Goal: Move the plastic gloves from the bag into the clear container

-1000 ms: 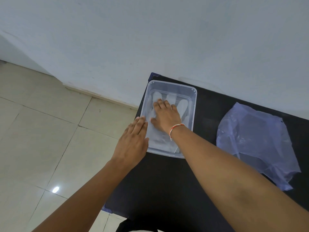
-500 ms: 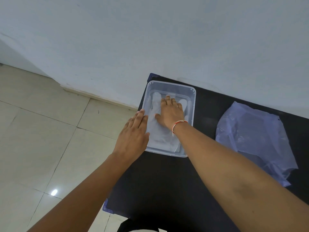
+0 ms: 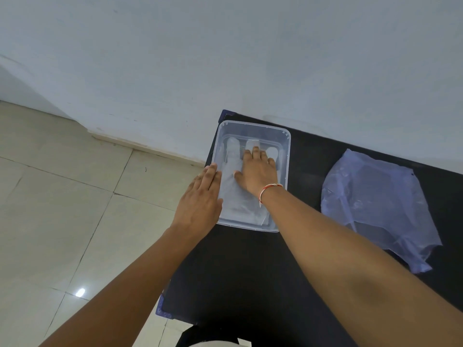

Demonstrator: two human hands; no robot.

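The right hand (image 3: 258, 171), with a red-and-white thread bracelet (image 3: 269, 190) at the wrist, lies flat and spread on the translucent white plastic gloves (image 3: 234, 194) inside the clear rectangular plastic container (image 3: 253, 126). The left hand (image 3: 200, 201) rests flat, fingers together, against the container's left rim, gripping nothing. Well to the right lies the crumpled pale-blue plastic bag (image 3: 373, 201); its contents are unclear. All sit on a black table (image 3: 238, 271) against a pale wall (image 3: 225, 58), beside a beige tiled floor (image 3: 62, 209).
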